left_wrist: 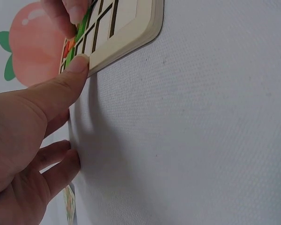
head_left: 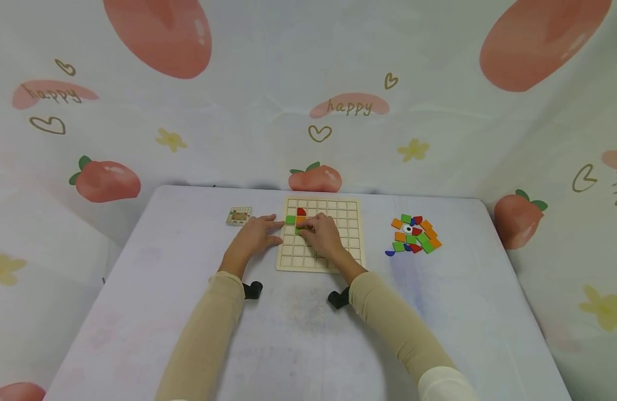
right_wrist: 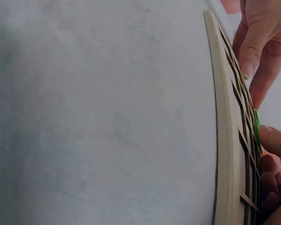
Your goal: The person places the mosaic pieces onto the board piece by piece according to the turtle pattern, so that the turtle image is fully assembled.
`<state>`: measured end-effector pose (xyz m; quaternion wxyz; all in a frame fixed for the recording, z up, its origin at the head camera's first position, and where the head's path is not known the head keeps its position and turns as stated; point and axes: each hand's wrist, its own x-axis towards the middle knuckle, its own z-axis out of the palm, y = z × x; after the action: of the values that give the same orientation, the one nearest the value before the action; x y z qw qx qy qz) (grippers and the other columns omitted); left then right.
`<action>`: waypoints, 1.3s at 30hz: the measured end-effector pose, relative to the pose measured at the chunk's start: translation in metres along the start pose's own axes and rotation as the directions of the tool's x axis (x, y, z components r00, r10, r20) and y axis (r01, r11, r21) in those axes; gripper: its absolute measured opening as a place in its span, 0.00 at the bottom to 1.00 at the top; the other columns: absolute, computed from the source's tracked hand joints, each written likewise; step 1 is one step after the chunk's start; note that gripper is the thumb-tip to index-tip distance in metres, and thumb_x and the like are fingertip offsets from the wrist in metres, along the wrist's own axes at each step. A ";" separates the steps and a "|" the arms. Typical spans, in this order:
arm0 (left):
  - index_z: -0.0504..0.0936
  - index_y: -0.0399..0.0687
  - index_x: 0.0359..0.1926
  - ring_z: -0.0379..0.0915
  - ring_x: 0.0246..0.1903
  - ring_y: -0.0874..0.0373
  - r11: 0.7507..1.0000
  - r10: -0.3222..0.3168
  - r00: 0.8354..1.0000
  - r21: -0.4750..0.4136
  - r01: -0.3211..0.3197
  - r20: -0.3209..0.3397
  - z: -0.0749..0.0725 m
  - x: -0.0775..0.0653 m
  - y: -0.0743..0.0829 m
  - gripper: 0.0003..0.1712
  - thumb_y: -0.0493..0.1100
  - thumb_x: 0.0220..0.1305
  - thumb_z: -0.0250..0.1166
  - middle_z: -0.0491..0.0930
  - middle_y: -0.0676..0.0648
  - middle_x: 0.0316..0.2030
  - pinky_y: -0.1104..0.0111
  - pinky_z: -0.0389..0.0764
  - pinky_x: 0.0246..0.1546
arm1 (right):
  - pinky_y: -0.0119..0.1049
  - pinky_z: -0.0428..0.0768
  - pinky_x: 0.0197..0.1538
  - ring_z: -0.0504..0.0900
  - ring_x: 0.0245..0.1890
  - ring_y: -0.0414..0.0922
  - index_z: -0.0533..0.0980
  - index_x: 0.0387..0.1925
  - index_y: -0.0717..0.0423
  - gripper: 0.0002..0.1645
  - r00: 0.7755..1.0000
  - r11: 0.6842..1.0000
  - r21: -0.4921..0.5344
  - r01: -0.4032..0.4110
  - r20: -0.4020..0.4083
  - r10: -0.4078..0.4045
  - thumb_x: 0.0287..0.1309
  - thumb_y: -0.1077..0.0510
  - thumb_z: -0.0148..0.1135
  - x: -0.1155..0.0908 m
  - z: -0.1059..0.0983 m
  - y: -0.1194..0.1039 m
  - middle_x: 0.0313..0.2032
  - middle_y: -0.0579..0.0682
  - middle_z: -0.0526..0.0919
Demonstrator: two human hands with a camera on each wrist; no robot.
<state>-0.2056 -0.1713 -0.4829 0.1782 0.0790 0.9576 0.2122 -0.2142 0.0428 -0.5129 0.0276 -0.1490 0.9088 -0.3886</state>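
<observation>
A pale wooden grid board (head_left: 352,245) lies on the table, with a red quarter-round piece (head_left: 301,211), an orange square (head_left: 300,220) and a green square (head_left: 290,220) near its upper left corner. Just below the orange square, my right hand (head_left: 324,236) pinches a green tile (head_left: 298,231) at the board's surface; its fingers partly cover it. My left hand (head_left: 255,236) is at the board's left edge with fingers spread. In the left wrist view, its thumb (left_wrist: 68,84) touches the board's rim.
A small patterned card (head_left: 239,216) lies left of the board, close to my left fingers. To the right is a loose pile of green, orange, red and blue pieces (head_left: 411,239), with a round white eye-like piece (head_left: 407,229) among them. A printed cloth backdrop (head_left: 258,111) stands behind the table.
</observation>
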 end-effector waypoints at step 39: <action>0.70 0.61 0.74 0.48 0.79 0.36 1.000 -0.005 1.000 -0.010 0.005 0.000 0.001 -0.001 0.000 0.36 0.54 0.67 0.69 0.60 0.49 0.79 0.44 0.55 0.79 | 0.71 0.37 0.79 0.35 0.82 0.65 0.48 0.82 0.43 0.51 0.985 0.824 -0.563 0.059 0.166 0.043 0.68 0.25 0.46 -0.034 -0.081 0.053 0.83 0.57 0.37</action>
<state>-0.2048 -0.1708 -0.4831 0.1794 0.0757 0.9566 0.2168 -0.2089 0.1441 -0.4962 0.0584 -0.1872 0.9767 -0.0878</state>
